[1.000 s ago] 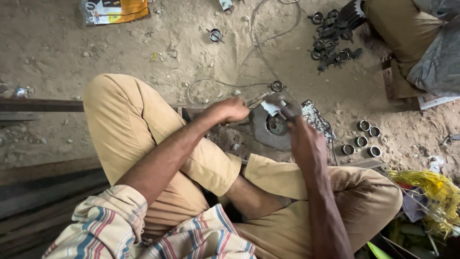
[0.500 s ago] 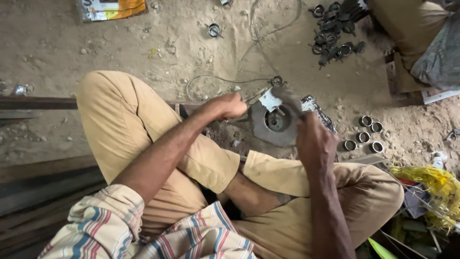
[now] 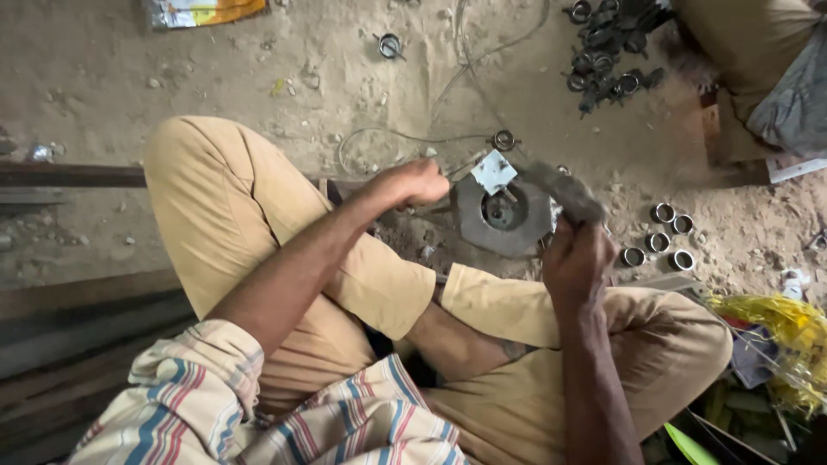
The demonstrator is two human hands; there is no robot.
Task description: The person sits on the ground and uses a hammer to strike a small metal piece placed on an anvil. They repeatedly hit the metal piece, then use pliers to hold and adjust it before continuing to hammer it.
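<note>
**Small metal plate held over a round steel block on the sandy floor**

A round steel block (image 3: 504,220) with a hollow centre is seen resting on the sandy floor (image 3: 258,77), just ahead of the folded legs. A small pale metal plate (image 3: 494,170) is held over the block's far-left rim, set cornerwise so that one corner points away from the block toward the top of the view. The left hand (image 3: 419,183) is closed in a fist just left of the block; a thin tool appears to run from it toward the plate, though what is gripped cannot be made out clearly. The right hand (image 3: 575,258) is wrapped shut around a dark, blurred hammer-like tool (image 3: 564,191), whose long axis slants from the hand at the block's near-right edge up and left across the block's right side. Four short metal rings (image 3: 659,234) lie right of the block. A heap of dark ring parts (image 3: 607,52) lies well beyond the block, to its far right.
</note>
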